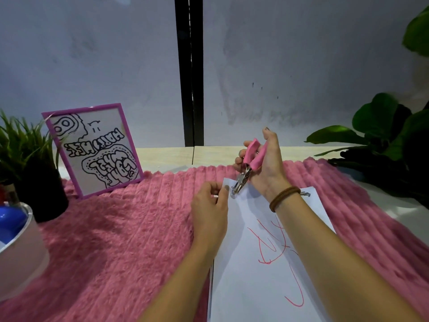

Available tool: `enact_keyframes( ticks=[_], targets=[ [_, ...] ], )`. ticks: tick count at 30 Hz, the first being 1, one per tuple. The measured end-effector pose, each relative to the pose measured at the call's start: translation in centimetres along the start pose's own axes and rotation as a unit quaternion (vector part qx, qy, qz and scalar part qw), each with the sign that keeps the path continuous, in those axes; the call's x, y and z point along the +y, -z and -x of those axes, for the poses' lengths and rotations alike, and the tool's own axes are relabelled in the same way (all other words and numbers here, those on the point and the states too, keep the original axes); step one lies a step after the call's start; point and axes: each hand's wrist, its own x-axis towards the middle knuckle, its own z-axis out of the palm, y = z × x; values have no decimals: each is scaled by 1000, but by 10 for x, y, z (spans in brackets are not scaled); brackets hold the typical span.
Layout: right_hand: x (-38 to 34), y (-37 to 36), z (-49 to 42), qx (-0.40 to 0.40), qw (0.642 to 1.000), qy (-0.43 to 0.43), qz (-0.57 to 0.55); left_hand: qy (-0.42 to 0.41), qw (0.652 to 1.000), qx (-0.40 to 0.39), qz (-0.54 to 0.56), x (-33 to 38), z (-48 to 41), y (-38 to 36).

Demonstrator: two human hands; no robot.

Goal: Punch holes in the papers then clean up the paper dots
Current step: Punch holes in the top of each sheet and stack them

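White papers with red scribbles lay near, on a pink fuzzy cloth covering the desk. At their far left corner the left hand pinched the paper edge. Just right of it, the right hand gripped a pink-handled hole punch, its metal head at that corner.

Red-scribbled white paper sheets lie flat under the right hand, the left hand pinching their far corner. The pink-handled metal punch, gripped in the right hand, noses onto that corner.
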Motion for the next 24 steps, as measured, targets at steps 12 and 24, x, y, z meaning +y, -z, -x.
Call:
enact_keyframes(
  ticks=[12,24],
  targets=[
    [-26,40,-12,115,990,74,23,-16,999,-10,26,0,0,3],
    [-23,41,-13,133,986,96,32,-7,999,-12,29,0,0,3]
  ],
)
